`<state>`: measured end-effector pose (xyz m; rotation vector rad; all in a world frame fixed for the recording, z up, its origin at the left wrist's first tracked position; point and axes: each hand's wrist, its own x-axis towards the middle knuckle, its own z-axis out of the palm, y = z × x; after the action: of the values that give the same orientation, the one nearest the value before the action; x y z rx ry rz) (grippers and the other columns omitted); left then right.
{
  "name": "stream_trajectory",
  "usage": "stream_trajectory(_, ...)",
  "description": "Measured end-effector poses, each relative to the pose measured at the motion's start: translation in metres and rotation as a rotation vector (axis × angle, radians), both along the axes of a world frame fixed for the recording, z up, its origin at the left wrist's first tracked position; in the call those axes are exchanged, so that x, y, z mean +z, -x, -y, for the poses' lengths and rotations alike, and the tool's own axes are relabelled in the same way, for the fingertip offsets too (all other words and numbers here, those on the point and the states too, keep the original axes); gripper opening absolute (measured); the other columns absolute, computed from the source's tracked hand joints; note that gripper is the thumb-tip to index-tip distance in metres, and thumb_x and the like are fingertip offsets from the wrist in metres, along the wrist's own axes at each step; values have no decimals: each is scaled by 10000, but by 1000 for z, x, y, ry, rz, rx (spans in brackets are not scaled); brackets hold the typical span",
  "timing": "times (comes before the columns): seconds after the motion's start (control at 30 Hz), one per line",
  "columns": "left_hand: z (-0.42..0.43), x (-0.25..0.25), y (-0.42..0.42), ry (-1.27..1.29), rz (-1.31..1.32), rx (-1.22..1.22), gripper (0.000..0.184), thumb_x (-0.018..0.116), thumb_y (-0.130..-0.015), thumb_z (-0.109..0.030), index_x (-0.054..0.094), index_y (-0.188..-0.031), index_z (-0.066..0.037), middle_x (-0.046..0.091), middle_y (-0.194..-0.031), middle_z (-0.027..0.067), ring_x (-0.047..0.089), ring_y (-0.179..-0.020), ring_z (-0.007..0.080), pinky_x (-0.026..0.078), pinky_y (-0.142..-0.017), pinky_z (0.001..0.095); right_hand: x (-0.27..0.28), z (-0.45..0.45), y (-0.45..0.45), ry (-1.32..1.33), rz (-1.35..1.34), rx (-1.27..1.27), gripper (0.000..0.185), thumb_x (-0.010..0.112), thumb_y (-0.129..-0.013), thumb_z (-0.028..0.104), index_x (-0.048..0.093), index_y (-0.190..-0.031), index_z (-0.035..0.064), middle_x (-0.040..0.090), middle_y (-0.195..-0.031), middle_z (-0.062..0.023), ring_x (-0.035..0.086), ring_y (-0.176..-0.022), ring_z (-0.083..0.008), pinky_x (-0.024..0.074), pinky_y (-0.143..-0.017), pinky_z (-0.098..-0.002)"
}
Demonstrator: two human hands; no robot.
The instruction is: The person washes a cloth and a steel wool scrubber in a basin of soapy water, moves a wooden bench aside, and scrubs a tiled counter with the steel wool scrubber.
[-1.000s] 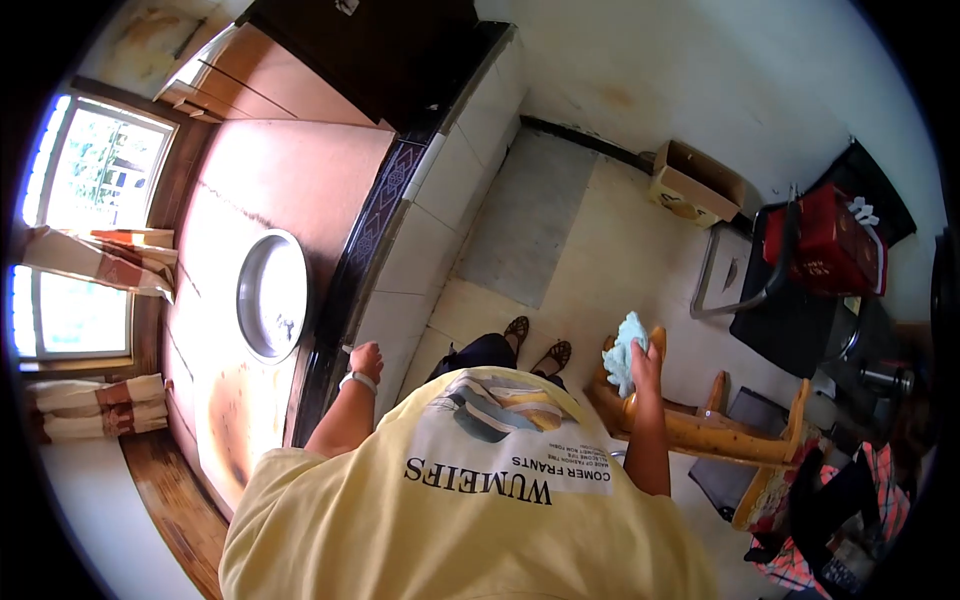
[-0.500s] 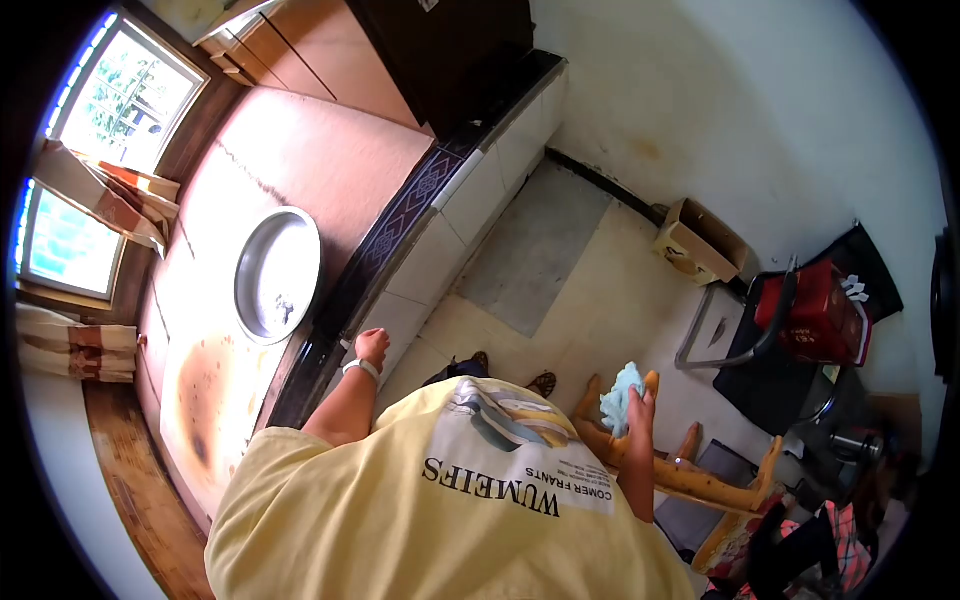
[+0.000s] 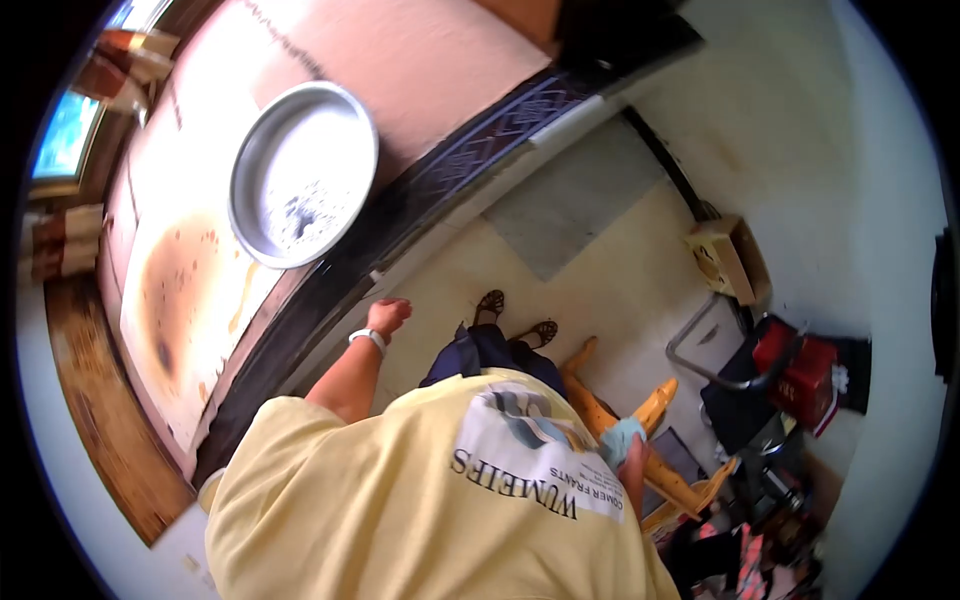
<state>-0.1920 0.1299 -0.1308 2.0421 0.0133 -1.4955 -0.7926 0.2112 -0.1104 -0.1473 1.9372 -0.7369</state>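
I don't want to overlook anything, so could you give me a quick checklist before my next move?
1. Cloth gripped in right hand: ok.
2. Left hand free of any visible object: ok.
3. Metal basin resting on the raised platform: ok.
4. Basin's inside free of dark marks: not ok, some show.
5. Cloth clear of the wooden furniture: cannot tell, they overlap in view.

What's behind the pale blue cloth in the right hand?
Behind the pale blue cloth, held in the right hand, wooden furniture shows on either side. The stretch directly behind the cloth is covered, and I can't tell whether they touch.
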Motion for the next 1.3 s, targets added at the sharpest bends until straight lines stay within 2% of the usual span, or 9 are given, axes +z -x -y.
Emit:
stream_trajectory(0.13, -14, -20, 0, -65, 65, -48, 224, 615, -717, -106, 616, -928, -31, 628, -826, 45, 585, -733, 126, 442, -602, 239, 39, 19, -13, -71, 84, 6, 443, 529, -829, 286, 457, -1156, -4, 550, -1055, -144, 572, -906, -270, 483, -762, -382)
stream_trajectory(0.2, -16, -25, -1, 28, 62, -51, 248, 634, -703, -113, 616, -934, -24, 628, -828, 49, 583, -734, 127, 445, -608, 238, 64, 48, -35, -269, -91, 47, 443, 526, -831, 287, 445, -1175, 19, 536, -1087, -147, 573, -904, -284, 485, -765, -397)
stream_trajectory(0.33, -12, -23, -1, 3, -10, -16, 264, 627, -727, -137, 603, -962, -19, 621, -847, 56, 579, -797, 129, 439, -660, 221, 52, 79, -28, -164, -22, 18, 442, 537, -825, 289, 445, -1176, 37, 514, -1122, -143, 552, -954, -298, 480, -773, -429)
stream_trajectory(0.43, 3, 18, -8, 102, -177, -67, 240, 602, -783, -157, 590, -984, -26, 619, -857, 50, 579, -833, 125, 449, -700, 226, 57, 123, -45, -128, -79, 105, 434, 532, -830, 276, 443, -1166, 17, 519, -1112, -144, 552, -958, -293, 478, -776, -416)
stream_trajectory(0.5, 17, 58, -20, 329, -399, -75, 250, 564, -835, -208, 578, -1012, -31, 619, -883, 57, 583, -848, 125, 462, -740, 241, 59, 155, -62, -85, -83, 204, 416, 515, -841, 258, 439, -1160, 1, 528, -1095, -145, 556, -951, -286, 477, -779, -402)
stream_trajectory(0.6, 44, 119, -63, 603, -426, 35, 272, 552, -845, -238, 571, -1020, -31, 614, -906, 56, 583, -860, 127, 467, -776, 256, 53, 198, -81, -2, -51, 323, 406, 494, -850, 256, 443, -1153, -9, 548, -1057, -149, 574, -905, -299, 491, -742, -434)
stream_trajectory(0.73, 64, 148, -111, 618, 138, 326, 279, 528, -854, -233, 554, -1054, -42, 611, -920, 53, 574, -896, 131, 436, -793, 258, 57, 237, -128, 92, 10, 424, 360, 509, -846, 234, 493, -1120, 2, 575, -1023, -132, 582, -891, -265, 483, -755, -376)
stream_trajectory(0.83, 64, 155, -110, 688, 216, 430, 274, 515, -859, -226, 552, -1064, -49, 613, -924, 52, 573, -905, 132, 425, -789, 250, 72, 256, -154, 133, 50, 530, 334, 510, -857, 205, 487, -1119, -2, 565, -1024, -99, 557, -899, -194, 445, -788, -316)
stream_trajectory(1.3, 11, 169, -45, 470, 466, 272, 232, 530, -860, -201, 568, -1037, -56, 609, -921, 14, 573, -828, 79, 429, -706, 188, 15, 326, -169, 354, 86, 794, 352, 576, -809, 189, 488, -1084, -14, 561, -987, -83, 530, -868, -163, 430, -776, -288)
